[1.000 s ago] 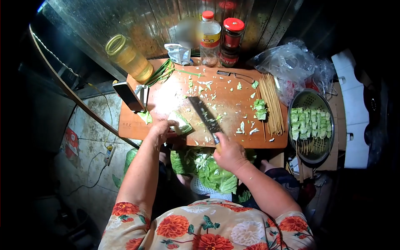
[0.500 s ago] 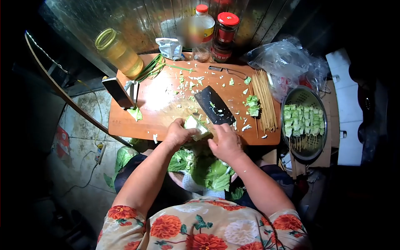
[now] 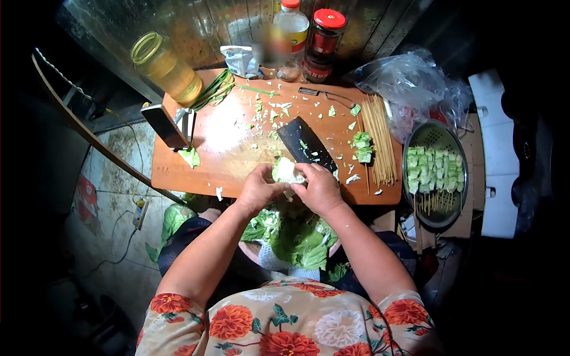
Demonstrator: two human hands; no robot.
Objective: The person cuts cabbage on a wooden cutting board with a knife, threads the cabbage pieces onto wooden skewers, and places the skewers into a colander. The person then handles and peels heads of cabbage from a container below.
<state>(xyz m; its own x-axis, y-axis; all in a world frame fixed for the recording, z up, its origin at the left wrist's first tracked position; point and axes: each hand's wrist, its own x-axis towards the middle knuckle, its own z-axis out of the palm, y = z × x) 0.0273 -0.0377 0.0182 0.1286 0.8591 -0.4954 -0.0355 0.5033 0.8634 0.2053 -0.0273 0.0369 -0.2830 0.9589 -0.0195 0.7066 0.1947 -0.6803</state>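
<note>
Between my two hands is a pale green-white piece of cabbage (image 3: pixel 287 171), held over the front edge of the wooden table (image 3: pixel 225 160). My left hand (image 3: pixel 259 191) grips it from the left, and my right hand (image 3: pixel 319 187) has its fingers closed on its right side. Just beyond the right hand lies a dark-bladed cleaver (image 3: pixel 306 142) with bits of leaf on it. Below my hands, loose cabbage leaves (image 3: pixel 300 240) fill a basin on my lap. To the right, a skewer of cabbage pieces (image 3: pixel 362 146) rests beside a bundle of bare bamboo skewers (image 3: pixel 380 139).
A metal colander (image 3: pixel 436 213) with several loaded skewers stands at the right. A propped phone (image 3: pixel 164 126) and a jar of yellowish liquid (image 3: pixel 169 71) are at the left. At the back stand a red-capped bottle (image 3: pixel 291 26), a dark jar (image 3: pixel 323 44) and a plastic bag (image 3: pixel 415 83).
My right hand has moved up and left, from beside the cleaver's near end onto the cabbage piece. The piece has been turned and now shows a broad white face.
</note>
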